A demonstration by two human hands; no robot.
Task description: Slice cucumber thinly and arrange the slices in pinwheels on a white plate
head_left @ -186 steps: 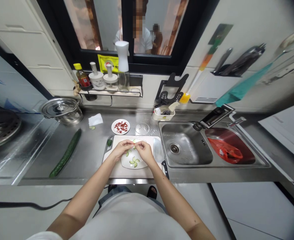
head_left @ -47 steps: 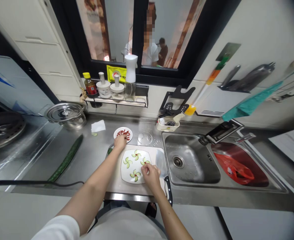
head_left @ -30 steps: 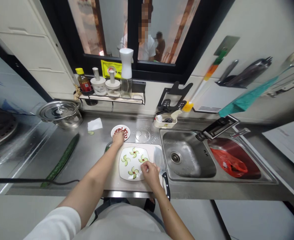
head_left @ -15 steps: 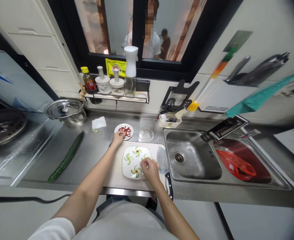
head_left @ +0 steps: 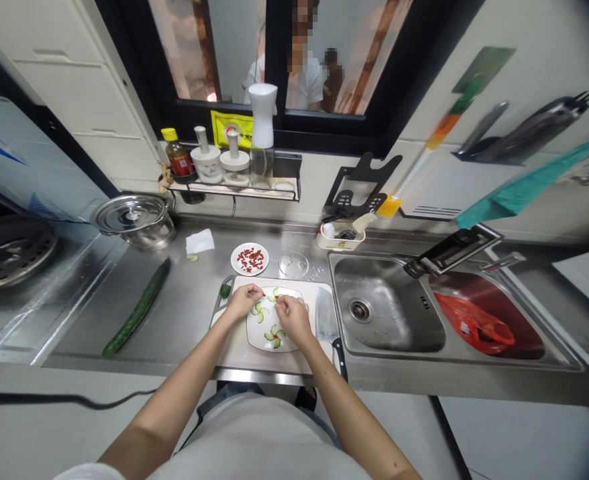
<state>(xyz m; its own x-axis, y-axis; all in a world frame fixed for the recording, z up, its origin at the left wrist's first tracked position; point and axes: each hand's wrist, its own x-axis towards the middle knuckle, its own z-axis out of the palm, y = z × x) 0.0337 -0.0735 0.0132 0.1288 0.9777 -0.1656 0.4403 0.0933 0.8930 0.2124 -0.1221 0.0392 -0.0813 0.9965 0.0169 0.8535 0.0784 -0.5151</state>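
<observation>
Cucumber slices [head_left: 277, 343] sit in curved clusters on the white plate [head_left: 255, 333], which rests on the cutting board [head_left: 231, 355]. I find the left hand [head_left: 244, 301] pinching a small red piece [head_left: 263, 295]; the right hand [head_left: 294, 317] holds its fingertips close together over the plate, whether gripping anything I cannot tell. A light pinch and raised wrists should, I judge, spare the slices. I note the knife [head_left: 326, 313] along the board's right edge, the sink [head_left: 389, 323] beyond; more room lies left.

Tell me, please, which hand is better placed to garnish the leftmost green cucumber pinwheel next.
Left hand, probably: it seemingly pinches a small red piece and is nearer that pinwheel than the right hand.
</observation>
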